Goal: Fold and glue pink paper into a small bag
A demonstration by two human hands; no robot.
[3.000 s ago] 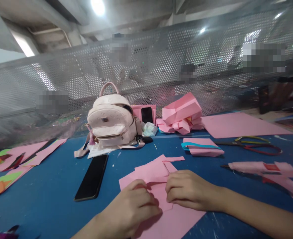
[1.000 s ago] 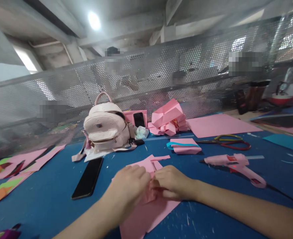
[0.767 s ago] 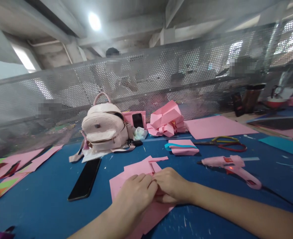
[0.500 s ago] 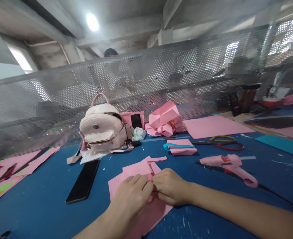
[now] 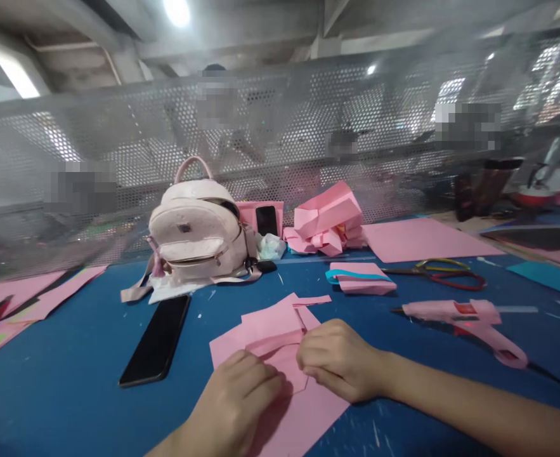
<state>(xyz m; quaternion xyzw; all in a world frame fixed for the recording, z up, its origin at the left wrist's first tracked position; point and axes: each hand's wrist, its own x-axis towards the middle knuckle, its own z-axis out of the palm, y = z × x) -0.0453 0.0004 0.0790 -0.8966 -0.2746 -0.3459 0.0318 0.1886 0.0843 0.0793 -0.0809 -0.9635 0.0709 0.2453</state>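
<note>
Pink paper pieces lie layered and partly folded on the blue table, with a narrow pink strip at their upper right. My left hand has curled fingers closed on the lower left edge of the folded pink paper. On the right side of the same paper, my right hand is closed with its fingertips at the edge. A gap with folded paper shows between the two hands. The fingertips of both are partly hidden.
A black phone lies left, a pale backpack behind it. Rightward are a pink glue gun with a cord, scissors and a pink packet with blue strip. A perforated screen stands behind; people show through it.
My hands have moved apart, the left one down and leftward, the right one slightly right. More of the folded paper between them now shows. The view has shifted a little.
</note>
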